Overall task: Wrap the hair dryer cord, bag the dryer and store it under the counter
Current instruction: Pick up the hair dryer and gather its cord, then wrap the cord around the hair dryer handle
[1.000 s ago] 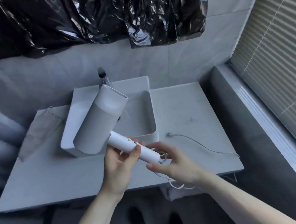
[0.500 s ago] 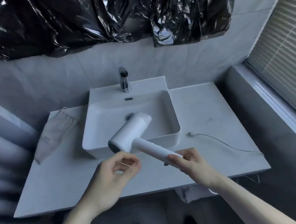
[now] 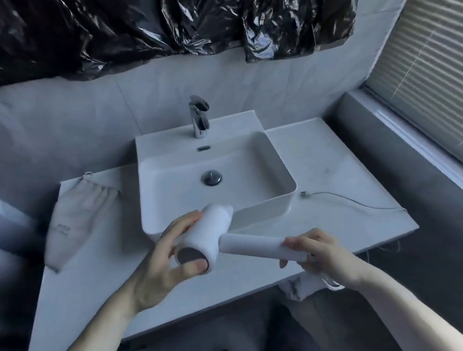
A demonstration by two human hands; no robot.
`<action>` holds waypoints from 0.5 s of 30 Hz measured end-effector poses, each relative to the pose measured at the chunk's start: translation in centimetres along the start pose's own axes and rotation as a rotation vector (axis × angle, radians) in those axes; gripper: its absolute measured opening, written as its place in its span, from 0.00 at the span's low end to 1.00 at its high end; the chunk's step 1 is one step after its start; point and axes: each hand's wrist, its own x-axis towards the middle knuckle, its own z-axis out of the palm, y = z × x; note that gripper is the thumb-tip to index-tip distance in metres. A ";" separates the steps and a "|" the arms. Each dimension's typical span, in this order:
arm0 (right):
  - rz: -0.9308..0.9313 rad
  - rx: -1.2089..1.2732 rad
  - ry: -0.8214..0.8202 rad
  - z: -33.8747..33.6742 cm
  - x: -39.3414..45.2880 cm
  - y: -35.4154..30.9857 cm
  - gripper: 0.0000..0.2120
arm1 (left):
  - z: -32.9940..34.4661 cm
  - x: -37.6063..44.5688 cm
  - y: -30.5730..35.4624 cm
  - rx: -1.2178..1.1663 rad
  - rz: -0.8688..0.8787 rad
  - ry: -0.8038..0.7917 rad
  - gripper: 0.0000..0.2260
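A white hair dryer [image 3: 216,234] is held over the front of the counter [image 3: 94,298], its barrel to the left and its handle [image 3: 255,245] pointing right. My left hand [image 3: 160,265] cups the barrel, fingers and thumb curled round it. My right hand [image 3: 321,254] grips the end of the handle. The white cord [image 3: 331,283] hangs in loops below my right wrist, and its thin far part [image 3: 353,201] trails across the counter's right side. A grey drawstring bag [image 3: 77,217] lies flat at the counter's left.
A white basin [image 3: 213,177] with a chrome tap [image 3: 199,115] stands at the counter's middle back. Black plastic sheeting [image 3: 151,20] hangs on the wall above. A grey ledge and window blinds [image 3: 436,73] run along the right.
My left hand, free half a second ago, now holds the dryer's barrel. The dryer has come lower and nearer the counter's front edge, handle turned right.
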 end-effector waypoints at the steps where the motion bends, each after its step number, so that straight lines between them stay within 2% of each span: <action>1: 0.021 0.046 -0.003 -0.2 0.0 -0.1 0.22 | 0.1 -0.3 -0.2 0.061 0.028 -0.022 0.46; 3: 0.054 0.109 -0.032 -0.8 0.2 -0.3 0.22 | 0.5 -0.3 -0.4 0.232 0.054 0.007 0.53; 5: 0.067 0.166 -0.086 -1.5 0.7 -0.4 0.23 | 0.9 0.5 0.1 0.356 0.084 0.120 0.52; 7: 0.080 0.192 -0.141 -2.2 1.4 -0.4 0.23 | 1.0 2.0 0.5 0.391 0.149 0.196 0.46; 10: 0.096 0.243 -0.230 -3.3 3.2 0.7 0.26 | 1.4 4.4 0.5 0.328 0.236 0.222 0.37; 13: 0.104 0.339 -0.278 -4.2 5.8 2.8 0.35 | 2.3 6.7 -0.7 0.235 0.271 0.343 0.27; 15: 0.097 0.380 -0.308 -4.5 7.3 4.4 0.40 | 3.0 8.3 -2.4 0.084 0.275 0.399 0.20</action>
